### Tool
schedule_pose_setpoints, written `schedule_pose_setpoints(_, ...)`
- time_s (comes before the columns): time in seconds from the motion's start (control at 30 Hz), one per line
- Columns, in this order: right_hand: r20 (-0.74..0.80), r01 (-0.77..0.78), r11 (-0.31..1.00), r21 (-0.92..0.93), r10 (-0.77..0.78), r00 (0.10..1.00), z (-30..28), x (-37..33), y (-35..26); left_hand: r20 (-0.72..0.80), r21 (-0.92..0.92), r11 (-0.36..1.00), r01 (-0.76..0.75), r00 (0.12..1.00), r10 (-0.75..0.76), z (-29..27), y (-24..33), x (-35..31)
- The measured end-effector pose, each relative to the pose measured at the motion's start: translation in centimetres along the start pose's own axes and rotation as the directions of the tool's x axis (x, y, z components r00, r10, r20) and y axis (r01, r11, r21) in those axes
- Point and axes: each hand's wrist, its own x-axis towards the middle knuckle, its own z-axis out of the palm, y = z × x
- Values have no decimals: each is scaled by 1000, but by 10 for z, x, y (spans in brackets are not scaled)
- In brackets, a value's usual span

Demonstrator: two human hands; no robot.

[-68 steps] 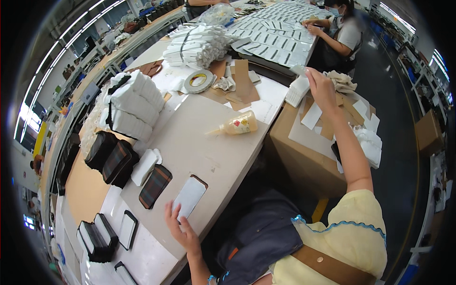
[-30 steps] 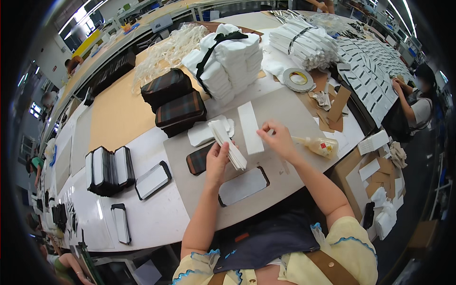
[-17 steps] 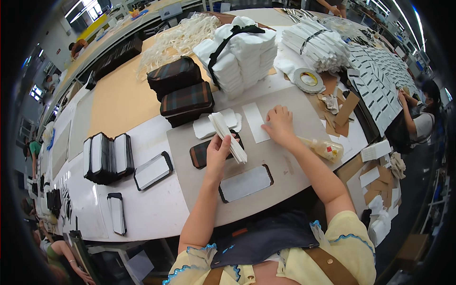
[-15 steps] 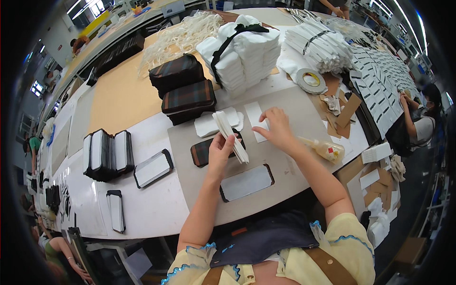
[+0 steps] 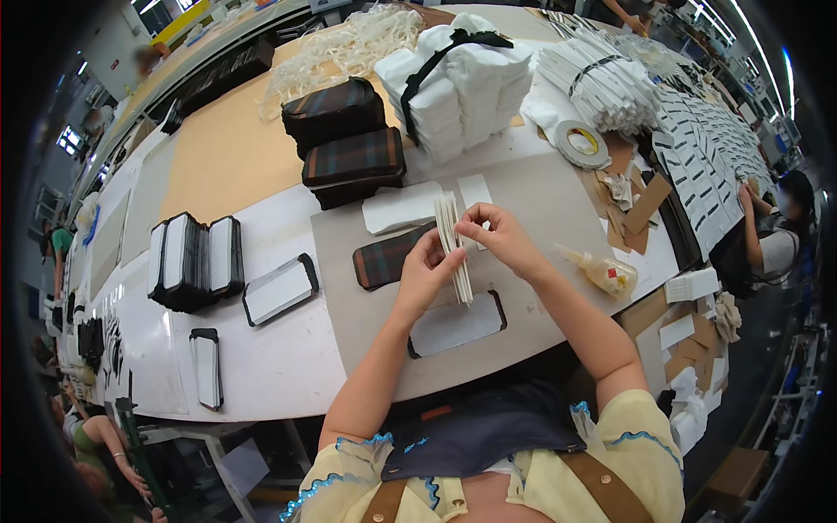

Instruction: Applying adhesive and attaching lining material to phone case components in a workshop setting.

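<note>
A thin stack of white card strips (image 5: 446, 218) stands on edge above the grey board (image 5: 540, 196). My left hand (image 5: 425, 274) is closed around its lower left side. At its right edge, my right hand (image 5: 497, 235) pinches with thumb and forefinger, apparently on a strip. Partly under the left hand lies a dark plaid fabric panel (image 5: 384, 260). Nearer me is a white-faced panel with dark folded corners (image 5: 458, 324), its top edge partly covered by the stack. Behind the hands are white padding pieces (image 5: 397, 209) and a flat white card (image 5: 475, 189).
A squeeze bottle of yellowish liquid (image 5: 606, 273) lies to the right, beyond it a tape roll (image 5: 582, 144). Plaid stacks (image 5: 353, 161) and tied white padding (image 5: 466, 87) stand behind. Edged panels in piles (image 5: 187, 266) are at left. Someone works at far right (image 5: 776, 235).
My right hand has come left and down from beside the white card to the stack. The left hand has shifted slightly right, and the strips now stand more upright.
</note>
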Motion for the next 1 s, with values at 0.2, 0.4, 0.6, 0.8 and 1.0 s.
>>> schedule_pose_setpoints(0.2,18,-39,998,-45,40,999,-9,0,1,6,13,999,38,999,-38,0,3,0)
schedule_pose_setpoints(0.4,-104,-138,938,-317,110,989,-76,24,-1,-57,-12,999,49,997,-49,-5,5,1)
schedule_pose_setpoints(0.6,-227,-305,741,-598,208,951,-139,55,59,-70,-8,998,57,996,-57,-11,2,5)
schedule_pose_setpoints(0.8,-281,-277,584,-763,87,956,-131,65,76,-56,-5,997,73,996,-73,-11,-1,6)
schedule_pose_setpoints(1.0,-179,-22,429,-903,-330,927,-91,47,71,-45,-12,998,64,997,-65,-8,-2,6)
